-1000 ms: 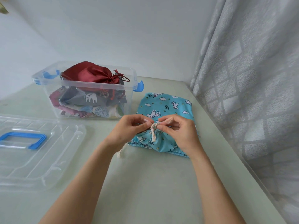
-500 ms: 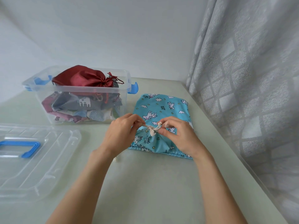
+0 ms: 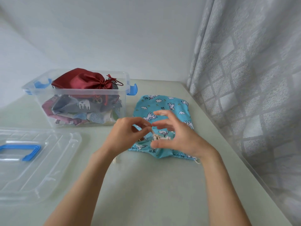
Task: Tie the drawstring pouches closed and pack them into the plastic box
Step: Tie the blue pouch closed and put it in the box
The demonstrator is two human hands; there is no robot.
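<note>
Pouch on counter: a turquoise cloth drawstring pouch printed with white animals and clouds (image 3: 164, 108) lies flat on the pale green counter (image 3: 146, 185), just right of the box, its gathered mouth toward the person
Cord: a cream drawstring cord (image 3: 156, 137) is bunched in a knot over the gathered mouth; frayed cord ends show at both near corners of the pouch
Left hand: the left hand (image 3: 125, 136) hovers over the pouch's left side, its grip pinched together on a strand of the cord just above the knot
Right hand: the right hand (image 3: 177, 136) is over the pouch's near right part, its grip apart, fingers spread and curved, motion-blurred, holding nothing
Box: a clear plastic box with blue side latches (image 3: 42, 93) stands on the counter at the back left, open, piled with patterned pouches
Top of pile: a dark red satin pouch tied shut (image 3: 81, 79) rises above the rim
Lid: a clear plastic lid with a blue handle (image 3: 53, 160) lies flat at the left, apart from the box
Right edge: a grey checked curtain (image 3: 252, 79) hangs beside the counter
</note>
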